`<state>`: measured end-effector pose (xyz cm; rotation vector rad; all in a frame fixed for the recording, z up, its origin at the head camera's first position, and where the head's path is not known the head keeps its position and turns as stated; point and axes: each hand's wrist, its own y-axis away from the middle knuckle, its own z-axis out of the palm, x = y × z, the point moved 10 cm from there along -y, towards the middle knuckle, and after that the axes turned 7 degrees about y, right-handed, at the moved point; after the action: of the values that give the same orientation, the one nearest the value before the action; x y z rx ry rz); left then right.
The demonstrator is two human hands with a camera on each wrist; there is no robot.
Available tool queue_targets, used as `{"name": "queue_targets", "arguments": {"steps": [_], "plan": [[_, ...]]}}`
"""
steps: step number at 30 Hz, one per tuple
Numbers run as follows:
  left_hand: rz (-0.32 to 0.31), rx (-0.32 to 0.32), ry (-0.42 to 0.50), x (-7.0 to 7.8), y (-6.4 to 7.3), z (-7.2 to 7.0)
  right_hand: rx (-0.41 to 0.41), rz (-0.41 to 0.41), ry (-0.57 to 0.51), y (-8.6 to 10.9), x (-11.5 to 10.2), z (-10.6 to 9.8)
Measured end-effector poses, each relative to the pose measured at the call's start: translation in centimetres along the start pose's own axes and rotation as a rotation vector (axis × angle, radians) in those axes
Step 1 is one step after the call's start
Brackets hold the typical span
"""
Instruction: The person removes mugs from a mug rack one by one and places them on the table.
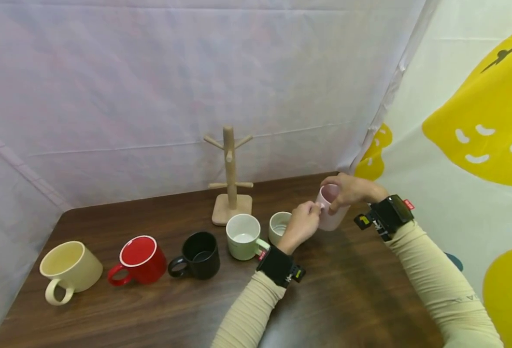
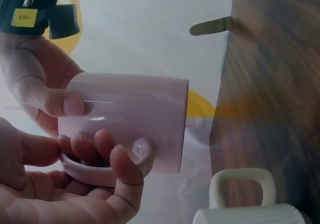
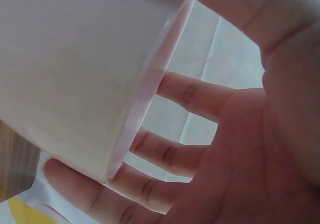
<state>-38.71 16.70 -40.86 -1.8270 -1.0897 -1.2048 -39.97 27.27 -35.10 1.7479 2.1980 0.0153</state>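
A pink mug [image 1: 332, 221] is held between both hands at the table's right side. My left hand [image 1: 303, 223] grips its handle [image 2: 95, 175], fingers curled through the loop in the left wrist view. From above, my right hand [image 1: 350, 189] grips the mug at its rim. The thumb lies along the outer wall in the left wrist view, and in the right wrist view some fingers reach inside the rim [image 3: 150, 89]. Just left of the left hand stands a small cream cup [image 1: 277, 227], partly hidden by that hand.
A wooden mug tree [image 1: 231, 169] with bare pegs stands at the table's back. Leftward from the cream cup run a pale green mug [image 1: 242, 244], a black mug [image 1: 204, 261], a red mug [image 1: 149, 266] and a yellow mug [image 1: 82, 270]. Cloth walls [image 1: 151, 96] stand behind and beside the table [image 1: 151, 319].
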Motion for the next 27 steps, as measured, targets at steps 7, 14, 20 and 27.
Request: {"name": "queue_targets", "arguments": {"steps": [7,14,20,27], "plan": [[0.006,0.008,-0.003,-0.3,0.2,0.8,-0.014,0.024,0.009,0.4,0.9,0.5],[0.022,0.034,0.006,-0.3,0.3,1.3,-0.006,0.008,-0.029,0.7,1.3,0.7],[0.018,0.059,0.030,-0.5,0.2,1.9,-0.021,-0.020,-0.060,1.1,1.5,0.5],[-0.004,0.060,0.044,-0.9,0.4,2.8,-0.054,-0.020,-0.078,1.1,1.8,0.5]]}}
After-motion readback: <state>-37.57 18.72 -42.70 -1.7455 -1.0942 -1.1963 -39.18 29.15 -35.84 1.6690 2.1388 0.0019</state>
